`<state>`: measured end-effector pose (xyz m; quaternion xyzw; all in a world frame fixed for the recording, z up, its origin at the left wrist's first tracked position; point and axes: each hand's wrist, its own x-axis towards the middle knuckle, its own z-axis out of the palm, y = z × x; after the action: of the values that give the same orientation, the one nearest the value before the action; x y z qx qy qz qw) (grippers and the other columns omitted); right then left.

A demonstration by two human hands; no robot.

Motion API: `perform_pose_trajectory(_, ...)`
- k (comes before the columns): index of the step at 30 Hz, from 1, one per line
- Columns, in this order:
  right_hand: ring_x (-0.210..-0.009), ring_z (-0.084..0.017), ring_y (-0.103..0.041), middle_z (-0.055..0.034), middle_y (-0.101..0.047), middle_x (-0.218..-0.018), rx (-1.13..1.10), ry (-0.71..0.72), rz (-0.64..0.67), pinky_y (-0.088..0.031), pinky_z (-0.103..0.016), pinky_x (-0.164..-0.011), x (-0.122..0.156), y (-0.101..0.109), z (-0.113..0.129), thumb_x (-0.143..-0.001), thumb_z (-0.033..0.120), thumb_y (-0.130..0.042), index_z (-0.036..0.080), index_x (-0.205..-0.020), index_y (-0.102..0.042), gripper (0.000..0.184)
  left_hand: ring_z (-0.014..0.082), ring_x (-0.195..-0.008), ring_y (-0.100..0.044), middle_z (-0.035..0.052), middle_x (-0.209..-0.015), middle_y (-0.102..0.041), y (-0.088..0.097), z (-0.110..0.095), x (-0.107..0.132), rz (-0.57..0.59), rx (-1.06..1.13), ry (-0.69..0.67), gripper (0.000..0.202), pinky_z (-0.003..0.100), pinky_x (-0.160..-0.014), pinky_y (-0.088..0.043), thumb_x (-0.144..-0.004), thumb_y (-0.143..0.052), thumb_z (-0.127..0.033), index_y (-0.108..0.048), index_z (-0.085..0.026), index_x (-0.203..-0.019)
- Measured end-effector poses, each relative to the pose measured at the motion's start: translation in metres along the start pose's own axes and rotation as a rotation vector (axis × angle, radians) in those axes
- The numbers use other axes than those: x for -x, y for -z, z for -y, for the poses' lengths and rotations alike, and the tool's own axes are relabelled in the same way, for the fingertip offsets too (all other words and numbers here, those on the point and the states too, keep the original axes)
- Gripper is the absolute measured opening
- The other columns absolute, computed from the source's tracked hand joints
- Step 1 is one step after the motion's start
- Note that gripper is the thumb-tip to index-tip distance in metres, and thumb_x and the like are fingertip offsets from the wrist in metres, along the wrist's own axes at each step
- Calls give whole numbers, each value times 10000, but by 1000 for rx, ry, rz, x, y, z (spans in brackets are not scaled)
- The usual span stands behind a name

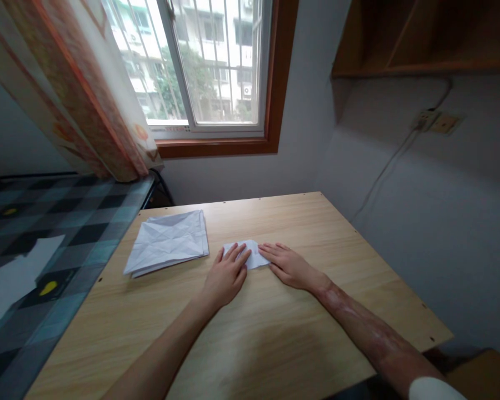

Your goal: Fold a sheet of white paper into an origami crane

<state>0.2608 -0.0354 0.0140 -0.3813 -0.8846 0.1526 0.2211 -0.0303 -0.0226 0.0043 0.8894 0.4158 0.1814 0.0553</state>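
A small folded piece of white paper (254,257) lies flat on the wooden table (283,222). My left hand (229,273) rests on its left part, fingers stretched out and slightly spread. On the right edge of the paper lies my right hand (289,264), also flat with fingers extended. Both palms face down, and the hands cover the two ends of the paper, so its full outline is hidden. To the left of my left hand sits a stack of creased white paper sheets (170,240).
Left of the table is a surface with a checkered cloth (120,203), bearing loose white papers (23,272). Beyond the table stand a barred window (225,66) and a curtain (79,83). A wooden shelf (425,71) and a plugged-in cable (385,166) are on the right wall.
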Motion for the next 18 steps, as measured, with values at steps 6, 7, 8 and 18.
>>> perform_pose_trajectory(6, -1699, -305, -323, -125, -329, -1819, 71, -29, 54, -241, -534, -1403, -1, -6, 11, -1067, 570, -649, 249, -1785, -278, 870, 323, -1651, -409, 80, -1779, -444, -7, 6, 1, 44, -18, -3, 576, 645, -1370, -247, -1099, -444, -265, -505, -281, -1672)
perform_pose_trajectory(7, -1700, -311, -318, -140, -330, -1818, 77, -40, 49, -235, -533, -1405, -4, -9, 11, -1057, 627, -645, 233, -1784, -281, 904, 325, -1653, -404, 79, -1782, -440, -8, 6, 1, 49, -21, -3, 580, 645, -1370, -242, -1099, -439, -264, -499, -279, -1676)
perform_pose_trajectory(8, -1699, -319, -319, -154, -337, -1813, 82, -52, 42, -232, -537, -1405, -9, -12, 11, -1051, 675, -629, 218, -1779, -295, 923, 326, -1656, -399, 77, -1782, -439, -9, 7, 1, 49, -25, -3, 581, 643, -1371, -239, -1100, -436, -265, -495, -278, -1678)
perform_pose_trajectory(18, -1712, -356, -272, -216, -291, -1818, 108, -113, 74, -217, -565, -1402, -49, -23, 5, -1043, 814, -499, 127, -1761, -317, 1010, 337, -1678, -357, 78, -1794, -416, -6, 2, 2, 61, -57, 41, 561, 633, -1378, -217, -1119, -467, -389, -506, -272, -1667)
